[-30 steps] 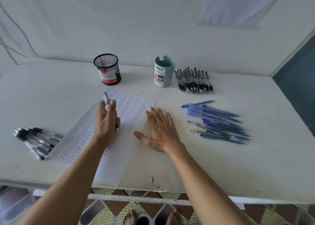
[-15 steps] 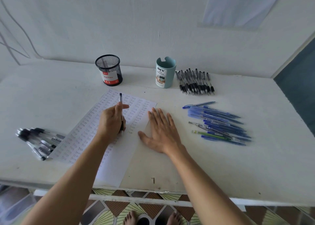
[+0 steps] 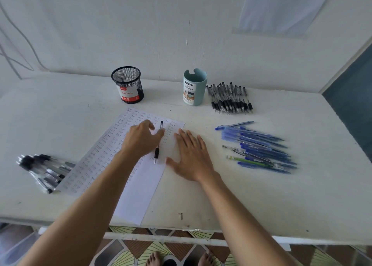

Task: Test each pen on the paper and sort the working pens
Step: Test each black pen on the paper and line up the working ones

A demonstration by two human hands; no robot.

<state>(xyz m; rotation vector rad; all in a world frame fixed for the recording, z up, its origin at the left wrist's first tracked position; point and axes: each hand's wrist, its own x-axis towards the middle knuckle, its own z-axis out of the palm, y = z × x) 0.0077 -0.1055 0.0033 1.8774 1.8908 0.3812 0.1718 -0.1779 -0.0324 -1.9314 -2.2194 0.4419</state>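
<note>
- Left hand [image 3: 141,139] pinches a black pen [image 3: 158,145], tip down over the paper's [image 3: 141,185] right margin.
- Right hand [image 3: 191,155] lies flat, fingers spread, empty, pinning the paper's right edge.
- Bare table [image 3: 261,201] lies below the blue pens [image 3: 259,147].

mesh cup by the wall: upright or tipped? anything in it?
Upright. The black mesh cup stands on its base on the table, open rim up. At least one dark pen-like shaft shows through the mesh; how many, cannot tell.
</note>
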